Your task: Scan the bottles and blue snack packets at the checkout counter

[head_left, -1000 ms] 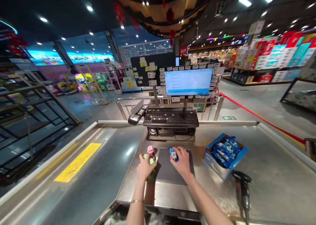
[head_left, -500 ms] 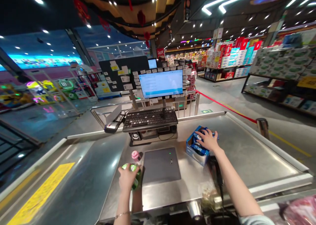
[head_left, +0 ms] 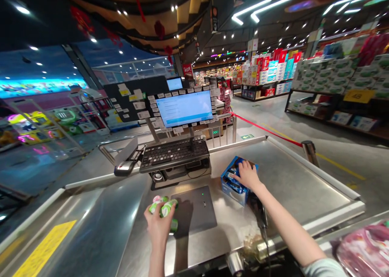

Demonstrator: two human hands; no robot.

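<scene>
My left hand (head_left: pixel 158 220) is closed around small green containers with white-and-green tops (head_left: pixel 167 207), held just above the left part of the metal counter (head_left: pixel 139 244). Below its fingers another green container (head_left: pixel 174 225) shows. A pink container (head_left: pixel 156 199) is partly hidden behind them. On the right, my right hand (head_left: pixel 249 176) reaches into an open blue box (head_left: pixel 235 194) of shiny blue packets (head_left: pixel 232 182). Its fingers curl over a packet near the box's back edge, and the fingertips are partly hidden.
A flat grey pad (head_left: pixel 197 210) is set in the counter between my hands. Behind it stand a keyboard (head_left: pixel 174 152), a monitor (head_left: pixel 184 108) and a card terminal (head_left: pixel 126 163). A black handheld device with a cable (head_left: pixel 258 210) lies close to the box, beside my right forearm.
My left hand has raised the green containers, tilting their tops into view. My right hand's fingers have gone from spread above the packets to bent down among them. The whole view has shifted.
</scene>
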